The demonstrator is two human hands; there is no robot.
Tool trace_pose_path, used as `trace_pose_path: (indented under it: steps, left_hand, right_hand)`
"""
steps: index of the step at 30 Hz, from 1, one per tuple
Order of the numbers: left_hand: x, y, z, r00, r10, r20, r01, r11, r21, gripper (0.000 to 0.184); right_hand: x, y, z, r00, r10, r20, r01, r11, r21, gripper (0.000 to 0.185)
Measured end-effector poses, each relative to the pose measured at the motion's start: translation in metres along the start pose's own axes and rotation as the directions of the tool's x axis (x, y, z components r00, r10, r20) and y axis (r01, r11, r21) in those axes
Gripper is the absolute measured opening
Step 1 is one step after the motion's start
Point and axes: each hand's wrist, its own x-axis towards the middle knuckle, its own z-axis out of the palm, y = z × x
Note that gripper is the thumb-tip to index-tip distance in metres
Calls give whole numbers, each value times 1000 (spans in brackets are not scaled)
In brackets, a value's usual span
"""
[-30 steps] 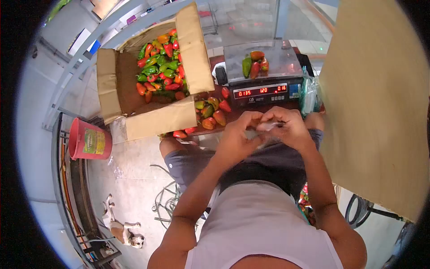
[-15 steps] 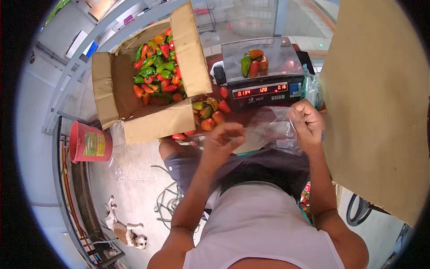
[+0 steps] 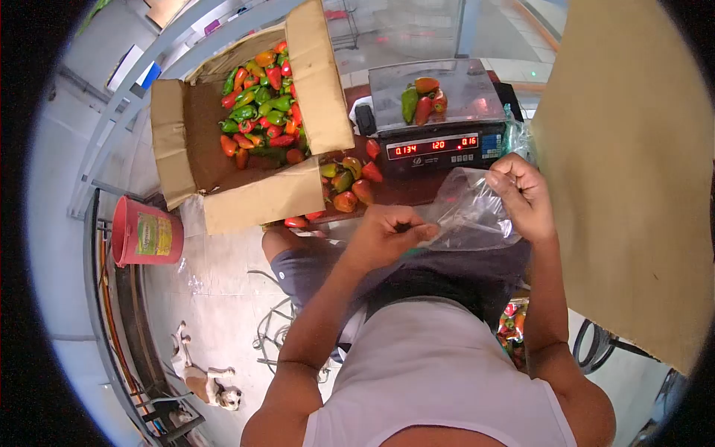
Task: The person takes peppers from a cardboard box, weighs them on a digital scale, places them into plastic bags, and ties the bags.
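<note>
A clear plastic bag stretches between my hands above my lap. My left hand pinches its left edge between thumb and fingers. Higher up, my right hand is closed on the bag's upper right side. Just beyond the bag stands a digital scale with lit red figures. Several peppers, green, orange and red, lie on its metal pan. Loose peppers rest on the dark table to the left of the scale.
An open cardboard box holding many peppers tilts at the left. A large cardboard flap rises close on the right. A red bucket, tangled straps and a lying dog are on the floor at the left.
My left hand has moved right and taken hold of the bag's edge. My right hand has shifted slightly right, and the bag is now spread between both hands.
</note>
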Motion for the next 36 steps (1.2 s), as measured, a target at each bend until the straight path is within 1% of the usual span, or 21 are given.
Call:
trace_pose_path:
  steps: [3, 6, 9, 12, 15, 18, 21, 24, 27, 30, 33, 36]
  left_hand:
    - [-7, 15, -3, 998, -12, 61, 21, 988, -152, 13]
    - [-11, 5, 4, 994, 93, -53, -95, 995, -32, 12]
    - [-13, 6, 7, 986, -108, 129, 127, 981, -147, 13]
    - [-19, 16, 8, 995, -96, -16, 90, 967, -238, 16]
    - [-20, 12, 12, 1000, 15, -27, -16, 1000, -18, 15]
    - [-21, 11, 11, 987, -157, 16, 157, 987, 22, 17]
    - [-22, 7, 19, 994, 22, -104, -38, 987, -156, 21]
    - [-26, 10, 16, 984, -114, -136, 94, 984, -149, 24]
    - [-23, 4, 15, 999, -23, -35, 18, 991, -134, 22]
    - [-26, 10, 17, 990, -63, -130, 30, 970, -242, 24]
    - [-27, 9, 11, 989, -127, -79, 119, 989, -90, 22]
    - [-24, 13, 24, 981, -25, -191, -23, 970, -242, 24]
  right_hand:
    - [-1, 6, -2, 999, 41, 29, -41, 999, 25, 12]
    - [-2, 2, -1, 994, 110, 4, -110, 994, 18, 12]
    - [-1, 5, -5, 999, -8, 33, 10, 998, -55, 13]
    - [-2, 8, -9, 1000, 3, 10, -2, 999, -46, 13]
    - [-1, 3, -8, 999, 36, -4, -36, 999, 18, 11]
    - [-3, 7, -10, 999, 38, 2, -38, 995, 95, 11]
    - [-6, 4, -8, 1000, 21, -19, -22, 999, -25, 11]
    - [-6, 8, -2, 1000, 11, -18, -11, 999, -36, 11]
    - [-7, 7, -4, 999, 41, -25, -40, 999, 21, 11]
    - [-8, 1, -3, 999, 32, -27, -33, 997, -71, 11]
    - [-6, -1, -1, 999, 47, 6, -47, 998, -32, 10]
    - [-4, 4, -2, 999, -44, -3, 44, 999, -13, 10]
